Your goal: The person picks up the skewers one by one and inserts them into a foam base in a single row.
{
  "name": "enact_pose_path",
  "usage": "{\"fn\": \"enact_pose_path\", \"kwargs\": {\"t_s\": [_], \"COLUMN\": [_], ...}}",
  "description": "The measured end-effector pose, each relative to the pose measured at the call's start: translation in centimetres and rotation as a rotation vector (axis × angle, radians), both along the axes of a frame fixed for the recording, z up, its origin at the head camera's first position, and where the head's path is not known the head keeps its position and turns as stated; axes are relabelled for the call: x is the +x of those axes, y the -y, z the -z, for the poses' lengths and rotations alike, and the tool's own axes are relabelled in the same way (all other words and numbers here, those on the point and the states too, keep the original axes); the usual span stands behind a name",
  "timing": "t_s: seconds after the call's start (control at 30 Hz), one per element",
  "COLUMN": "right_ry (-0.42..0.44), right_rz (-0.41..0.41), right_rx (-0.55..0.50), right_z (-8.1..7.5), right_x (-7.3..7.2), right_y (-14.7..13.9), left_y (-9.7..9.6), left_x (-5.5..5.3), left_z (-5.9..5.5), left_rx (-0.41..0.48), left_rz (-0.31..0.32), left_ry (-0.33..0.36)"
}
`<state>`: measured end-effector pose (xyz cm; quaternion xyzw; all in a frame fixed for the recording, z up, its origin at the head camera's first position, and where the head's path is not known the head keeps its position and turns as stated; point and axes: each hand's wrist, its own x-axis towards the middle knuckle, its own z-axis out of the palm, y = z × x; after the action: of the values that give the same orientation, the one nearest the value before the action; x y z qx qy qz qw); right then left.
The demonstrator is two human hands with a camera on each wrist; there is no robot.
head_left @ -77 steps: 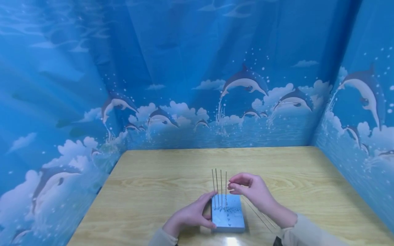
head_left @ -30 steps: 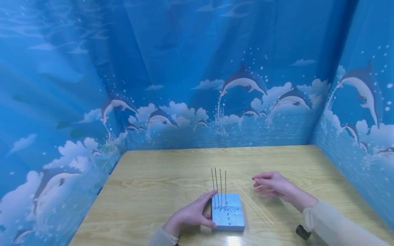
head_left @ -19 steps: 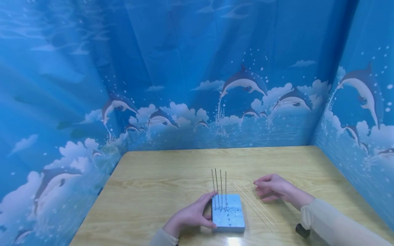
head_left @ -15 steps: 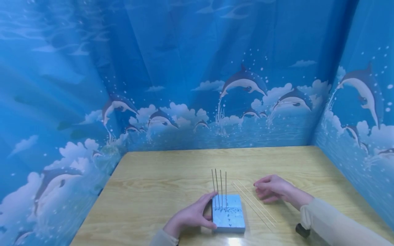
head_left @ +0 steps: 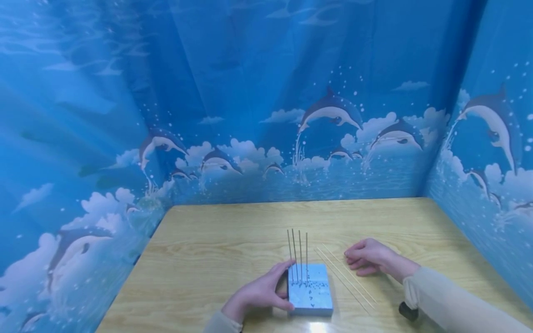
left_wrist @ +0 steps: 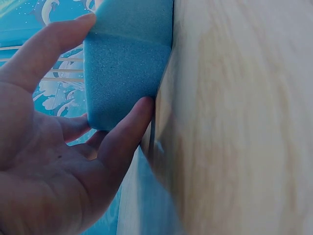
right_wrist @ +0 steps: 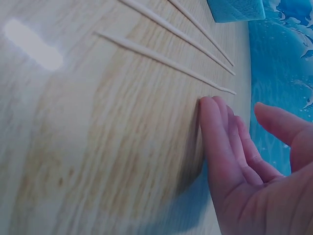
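Observation:
A blue foam block (head_left: 320,298), its top dotted with holes, lies on the table. Several thin wooden skewers (head_left: 300,256) stand upright in its left part. My left hand (head_left: 262,289) grips the block at its left side; in the left wrist view thumb and fingers lie against the foam (left_wrist: 127,68). Just right of the block, loose skewers (head_left: 350,273) lie slantwise on the wood; three show in the right wrist view. Beside them my right hand (head_left: 370,256) is low over the table, fingers loosely bent, holding nothing. Its fingertips (right_wrist: 208,100) are close to the nearest skewer's end.
The wood-grain table (head_left: 208,259) is bordered at the back and sides by a blue curtain (head_left: 250,92) printed with dolphins. A dark wrist device (head_left: 409,311) shows under the right sleeve (head_left: 449,296).
My right hand has left the upright skewers and moved right, past the loose ones, then sunk slightly toward the table. My left hand has kept its grip on the block.

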<state>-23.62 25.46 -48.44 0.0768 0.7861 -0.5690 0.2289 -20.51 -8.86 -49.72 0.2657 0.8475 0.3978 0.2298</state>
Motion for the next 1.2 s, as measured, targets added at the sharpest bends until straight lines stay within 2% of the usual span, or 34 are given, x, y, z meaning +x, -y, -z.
{"fn": "enact_pose_path", "kwargs": {"t_s": [0.27,0.77,1.2], "right_ry": [0.031,0.066,0.066], "right_rz": [0.041,-0.020,-0.022], "right_rx": [0.006,0.084,0.202], "right_z": [0.4,0.9,0.9], "right_x": [-0.1,-0.8,-1.5], "right_y": [-0.1,0.1,1.0], "left_y": [0.0,0.0,0.1], "left_x": [0.1,0.1,0.0], "left_z": [0.0,0.1,-0.1], "left_rx": [-0.001,0.008,0.003], "left_rz": [0.008,0.003,0.009], "left_ry": [-0.004,0.007,-0.001]}}
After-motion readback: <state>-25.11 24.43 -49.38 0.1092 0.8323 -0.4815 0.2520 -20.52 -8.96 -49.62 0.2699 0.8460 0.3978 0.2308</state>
